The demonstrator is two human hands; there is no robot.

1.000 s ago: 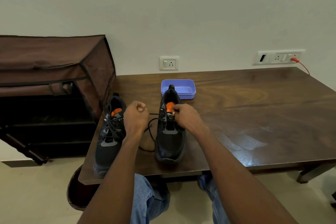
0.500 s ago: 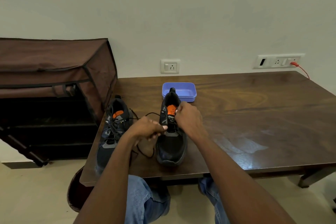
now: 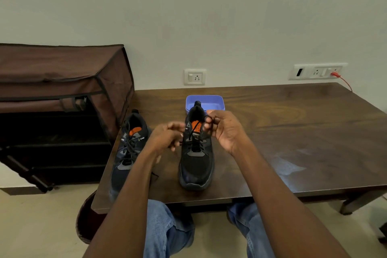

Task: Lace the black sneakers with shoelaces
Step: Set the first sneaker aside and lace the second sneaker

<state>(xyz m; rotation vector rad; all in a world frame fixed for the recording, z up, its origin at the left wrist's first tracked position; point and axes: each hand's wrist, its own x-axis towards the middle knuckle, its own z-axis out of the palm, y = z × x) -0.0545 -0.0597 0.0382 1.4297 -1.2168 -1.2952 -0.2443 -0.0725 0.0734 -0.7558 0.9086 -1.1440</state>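
My right hand (image 3: 225, 130) pinches the black shoelace (image 3: 193, 131) above the right sneaker (image 3: 196, 165); my left hand (image 3: 167, 138) curls round its other end

2 sneakers on the counter (image 3: 293, 132), toes toward the near edge: left sneaker (image 3: 127, 153) near the left edge, right sneaker (image 3: 195, 161) nearer the middle. Plastic tray (image 3: 215, 101) just behind the right sneaker's heel. Left hand (image 3: 165, 138) between the sneakers; right hand (image 3: 225, 130) over the right sneaker's right side, shoelace (image 3: 193, 130) across the tongue. Fabric shoe rack (image 3: 58, 98) left of the counter. Wall socket (image 3: 194, 77) behind the tray; switch panel (image 3: 317, 71) far right.
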